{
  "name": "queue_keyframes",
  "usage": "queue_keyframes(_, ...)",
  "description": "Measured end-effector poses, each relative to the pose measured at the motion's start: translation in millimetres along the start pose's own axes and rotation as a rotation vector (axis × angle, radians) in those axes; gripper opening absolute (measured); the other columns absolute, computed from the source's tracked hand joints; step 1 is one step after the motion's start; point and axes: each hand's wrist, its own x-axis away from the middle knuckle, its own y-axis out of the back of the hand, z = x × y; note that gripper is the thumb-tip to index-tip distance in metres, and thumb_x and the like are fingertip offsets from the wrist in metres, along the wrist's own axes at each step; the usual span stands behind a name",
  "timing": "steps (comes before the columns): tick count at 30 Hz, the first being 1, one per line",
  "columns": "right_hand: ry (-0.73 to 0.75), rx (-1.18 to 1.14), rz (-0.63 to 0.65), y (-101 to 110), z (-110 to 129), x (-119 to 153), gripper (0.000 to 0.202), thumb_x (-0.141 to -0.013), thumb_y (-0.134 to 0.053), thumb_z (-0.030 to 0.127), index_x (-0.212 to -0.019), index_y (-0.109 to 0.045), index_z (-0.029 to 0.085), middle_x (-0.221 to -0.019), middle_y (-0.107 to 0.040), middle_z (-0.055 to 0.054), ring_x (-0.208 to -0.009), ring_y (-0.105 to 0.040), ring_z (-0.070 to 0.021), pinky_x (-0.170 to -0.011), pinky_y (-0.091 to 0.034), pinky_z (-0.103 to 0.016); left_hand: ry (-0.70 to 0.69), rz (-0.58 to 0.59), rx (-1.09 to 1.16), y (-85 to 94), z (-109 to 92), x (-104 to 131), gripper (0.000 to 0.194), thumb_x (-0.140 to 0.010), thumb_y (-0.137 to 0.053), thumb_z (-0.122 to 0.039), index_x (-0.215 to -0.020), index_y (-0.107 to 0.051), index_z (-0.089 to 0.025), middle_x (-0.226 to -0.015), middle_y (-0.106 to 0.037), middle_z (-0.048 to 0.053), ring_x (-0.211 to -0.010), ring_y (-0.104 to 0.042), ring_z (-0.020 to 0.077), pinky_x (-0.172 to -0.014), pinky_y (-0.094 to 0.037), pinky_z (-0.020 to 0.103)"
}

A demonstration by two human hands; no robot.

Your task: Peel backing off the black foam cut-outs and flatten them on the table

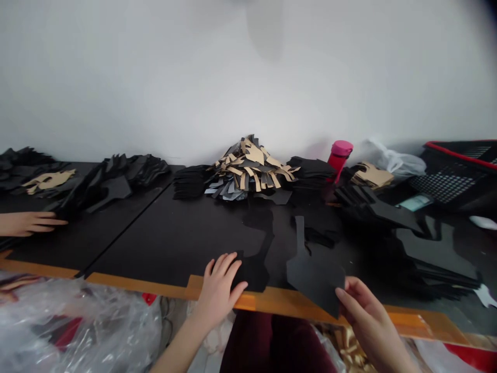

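My right hand (365,308) pinches the lower right corner of a flat black cut piece (315,272) between thumb and fingers. The piece has a wide body with a narrow strip pointing away from me, and is tilted over the table's front edge. My left hand (222,284) lies with fingers spread at the left side of another black cut piece (254,272), touching its edge. This piece rests on the black table (186,233) and also has a narrow curving part. A small dark scrap (320,237) lies just beyond the held piece.
A heap of tan and black offcuts (248,168) stands by the wall, between black stacks (190,181). To the right are stacked black pieces (438,251), a pink bottle (339,155) and a black basket (458,173). Another person's hand (33,224) works at left beside black pieces.
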Motion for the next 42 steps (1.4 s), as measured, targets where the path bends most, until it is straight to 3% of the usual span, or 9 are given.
queue_keyframes(9, -0.022, -0.087, 0.053, -3.3, 2.7, -0.6, 0.03, -0.08, -0.063, 0.043, -0.08, -0.043, 0.02, -0.068, -0.044, 0.003, -0.059, -0.041, -0.0086, -0.054, -0.036, -0.019, 0.199, 0.22, 0.243, 22.6, -0.8, -46.7, 0.069, -0.054, -0.073, -0.032, -0.118, -0.053, -0.016, -0.114, -0.05, 0.013, -0.108, -0.044, 0.0336, -0.091, -0.036, 0.048)
queue_keyframes(13, -0.03, -0.108, 0.035, -2.4, 5.9, 0.1, 0.032, -0.078, -0.064, 0.044, -0.079, -0.044, 0.019, -0.067, -0.045, 0.003, -0.058, -0.042, -0.009, -0.053, -0.036, -0.019, 0.203, 0.227, 0.359, 27.5, 6.3, -60.9, 0.039, -0.064, -0.06, -0.023, -0.102, -0.055, -0.018, -0.103, -0.053, 0.009, -0.1, -0.051, 0.025, -0.086, -0.042, 0.038)
queue_keyframes(18, -0.026, -0.1, 0.008, 4.5, 3.7, -3.2, 0.033, -0.077, -0.065, 0.044, -0.08, -0.043, 0.02, -0.067, -0.044, 0.003, -0.057, -0.041, -0.0095, -0.052, -0.036, -0.02, 0.18, 0.293, 0.501, 48.6, 58.9, -51.2, 0.021, -0.075, -0.045, -0.02, -0.092, -0.057, -0.02, -0.095, -0.061, 0.004, -0.09, -0.059, 0.0156, -0.084, -0.045, 0.027)
queue_keyframes(22, -0.037, -0.108, 0.023, 8.1, -1.3, -5.5, 0.031, -0.079, -0.063, 0.043, -0.08, -0.042, 0.02, -0.068, -0.043, 0.003, -0.059, -0.041, -0.0095, -0.054, -0.036, -0.02, 0.315, 0.175, 0.255, 60.3, 97.9, -52.6, 0.028, -0.07, -0.052, -0.025, -0.095, -0.058, -0.014, -0.099, -0.058, 0.013, -0.095, -0.057, 0.026, -0.087, -0.044, 0.042)
queue_keyframes(24, -0.044, -0.103, 0.04, 7.4, -3.3, -6.0, 0.03, -0.08, -0.062, 0.043, -0.08, -0.042, 0.02, -0.069, -0.043, 0.002, -0.061, -0.04, -0.0098, -0.055, -0.036, -0.021, 0.303, 0.103, 0.175, 55.0, 91.5, -67.3, 0.037, -0.071, -0.054, -0.027, -0.102, -0.057, -0.009, -0.109, -0.053, 0.019, -0.105, -0.05, 0.0317, -0.093, -0.037, 0.049)
queue_keyframes(29, -0.052, -0.142, 0.077, 0.3, -1.1, -6.2, 0.029, -0.081, -0.061, 0.042, -0.082, -0.042, 0.02, -0.073, -0.04, 0.003, -0.063, -0.038, -0.0089, -0.056, -0.034, -0.019, 0.062, 0.085, 0.159, 9.7, 33.2, -134.9, 0.047, -0.08, -0.055, -0.039, -0.123, -0.051, -0.02, -0.133, -0.041, 0.012, -0.125, -0.034, 0.0259, -0.104, -0.027, 0.037)
queue_keyframes(33, -0.067, -0.174, 0.078, 1.0, 3.0, -3.9, 0.03, -0.08, -0.062, 0.042, -0.082, -0.041, 0.02, -0.073, -0.038, 0.003, -0.061, -0.036, -0.0084, -0.054, -0.033, -0.019, 0.074, 0.038, 0.134, -20.8, 5.4, -167.2, 0.048, -0.079, -0.055, -0.046, -0.118, -0.056, -0.018, -0.122, -0.043, 0.017, -0.117, -0.038, 0.0339, -0.096, -0.032, 0.048)
queue_keyframes(36, -0.073, -0.183, 0.08, 6.0, 2.5, -3.9, 0.031, -0.08, -0.063, 0.043, -0.082, -0.041, 0.02, -0.072, -0.039, 0.003, -0.06, -0.037, -0.0083, -0.053, -0.033, -0.019, 0.069, 0.001, 0.121, -26.3, -5.6, -155.0, 0.045, -0.072, -0.063, -0.048, -0.107, -0.061, -0.02, -0.108, -0.046, 0.013, -0.105, -0.044, 0.0315, -0.088, -0.036, 0.046)
queue_keyframes(42, -0.09, -0.17, 0.059, 5.8, -1.7, -11.1, 0.037, -0.076, -0.067, 0.044, -0.081, -0.04, 0.019, -0.067, -0.038, 0.005, -0.055, -0.034, -0.0064, -0.049, -0.03, -0.017, -0.048, -0.013, 0.096, -17.8, -22.8, -88.0, 0.02, -0.081, -0.055, -0.032, -0.098, -0.06, -0.023, -0.101, -0.047, 0.007, -0.099, -0.045, 0.0216, -0.089, -0.037, 0.038)
